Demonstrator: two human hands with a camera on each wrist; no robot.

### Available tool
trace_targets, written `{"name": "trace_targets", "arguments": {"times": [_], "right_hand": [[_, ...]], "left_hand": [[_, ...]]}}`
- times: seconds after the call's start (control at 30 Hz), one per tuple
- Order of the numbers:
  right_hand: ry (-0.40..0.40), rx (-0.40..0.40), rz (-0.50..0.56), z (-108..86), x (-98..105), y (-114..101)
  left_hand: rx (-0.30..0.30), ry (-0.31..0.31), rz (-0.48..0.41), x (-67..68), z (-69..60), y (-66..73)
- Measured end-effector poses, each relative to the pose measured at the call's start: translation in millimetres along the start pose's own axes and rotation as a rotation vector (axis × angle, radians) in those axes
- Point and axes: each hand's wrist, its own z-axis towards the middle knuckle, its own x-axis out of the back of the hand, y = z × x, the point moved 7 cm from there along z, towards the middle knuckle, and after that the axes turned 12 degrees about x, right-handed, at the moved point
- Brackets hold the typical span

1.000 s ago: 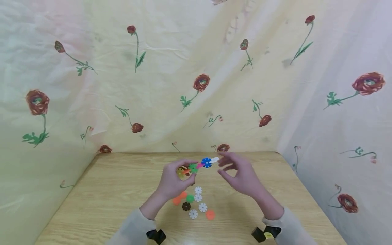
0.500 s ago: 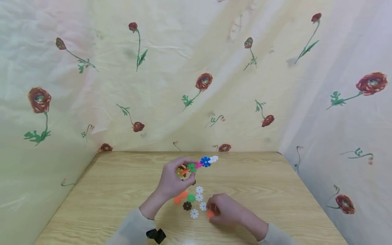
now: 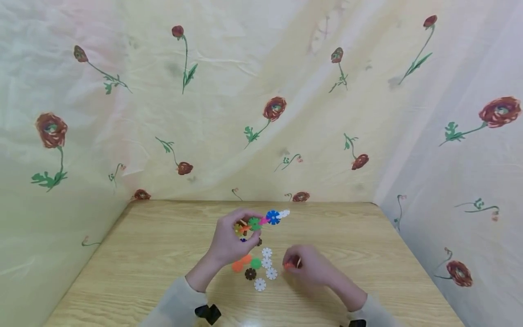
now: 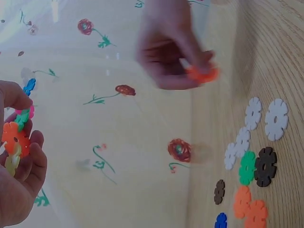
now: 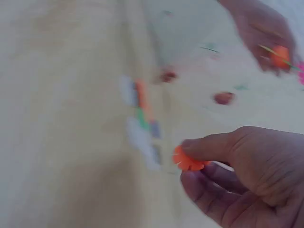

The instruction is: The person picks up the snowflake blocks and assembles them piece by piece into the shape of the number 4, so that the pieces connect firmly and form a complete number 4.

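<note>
My left hand [image 3: 229, 237] holds up a chain of notched plastic discs, pinched by the thumb and fingers around its green disc [image 3: 254, 224]. Yellow and orange discs lie at the palm end; pink, blue [image 3: 273, 217] and white [image 3: 284, 213] discs stick out to the right. Over the table, my right hand [image 3: 309, 265] pinches an orange notched disc [image 5: 187, 159] between thumb and fingers. Between and below the hands lie loose discs: several white ones [image 3: 259, 284], a dark brown one [image 3: 250, 274], a green one [image 3: 256, 263] and orange ones [image 3: 237, 266].
The wooden table [image 3: 163, 272] carries the loose discs near its middle. A flowered cloth [image 3: 212, 113] hangs behind it and on both sides. Another brown disc [image 4: 219, 192] and a blue disc [image 4: 221, 220] lie past the orange ones in the left wrist view.
My right hand went from beside the chain down to the table, took hold of the orange disc at the right, and has lifted it slightly. The left hand stays nearly still with the chain.
</note>
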Motion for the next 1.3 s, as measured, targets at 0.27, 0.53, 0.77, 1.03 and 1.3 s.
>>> {"name": "trace_targets", "arguments": {"times": [0.27, 0.53, 0.77, 1.03, 1.3], "right_hand": [[0.509, 0.056, 0.06, 0.9, 92.3, -31.1], [0.68, 0.251, 0.198, -4.2, 112.5, -77.3], [0.651, 0.281, 0.252, -0.1, 100.6, -83.7], [0.661, 0.262, 0.241, -4.5, 98.3, -81.5], [0.669, 0.293, 0.246, -8.2, 96.9, -82.9]], "left_hand": [[0.089, 0.055, -0.052, -0.9, 0.2, -6.5], [0.024, 0.078, -0.065, 1.9, -3.0, -3.4], [-0.013, 0.062, -0.088, 1.7, -6.7, -2.2], [0.0, 0.053, -0.08, -1.1, -9.8, -1.3], [0.013, 0.045, -0.085, -4.0, -11.9, 0.1]]}}
